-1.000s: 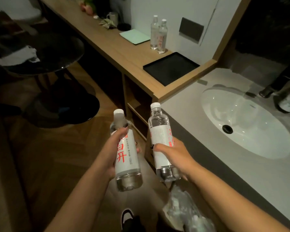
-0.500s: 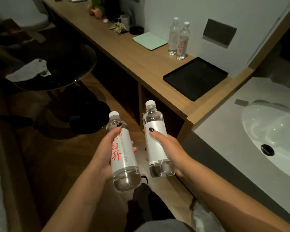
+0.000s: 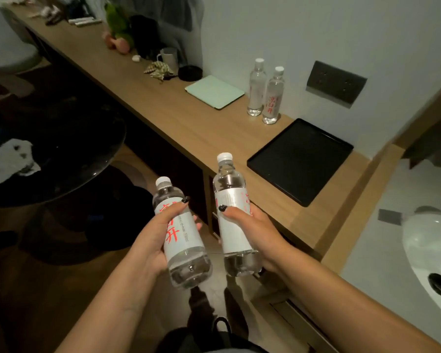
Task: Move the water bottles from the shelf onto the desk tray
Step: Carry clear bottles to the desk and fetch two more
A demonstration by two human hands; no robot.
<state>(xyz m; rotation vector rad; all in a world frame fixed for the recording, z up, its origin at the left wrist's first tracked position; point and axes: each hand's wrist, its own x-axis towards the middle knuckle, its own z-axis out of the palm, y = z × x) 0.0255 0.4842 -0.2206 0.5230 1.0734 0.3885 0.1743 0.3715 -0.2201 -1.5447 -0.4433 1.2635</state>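
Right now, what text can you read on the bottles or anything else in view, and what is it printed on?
"开": large red character, bottom of a vertical red line on the label of the bottle in the left hand; the characters above it are hidden by the fingers.
Small grey print beside it: too blurred to read.
Bottle in the right hand: red characters at the label edge, unreadable.
Two bottles on the desk: red characters, too small.
Nothing else carries text.

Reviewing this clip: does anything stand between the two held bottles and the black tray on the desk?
Nothing visible does. The left hand and right hand each grip a bottle, short of the desk edge. The black tray is bare, with open desk before it. The two standing bottles stand beyond its far-left corner, off the path.
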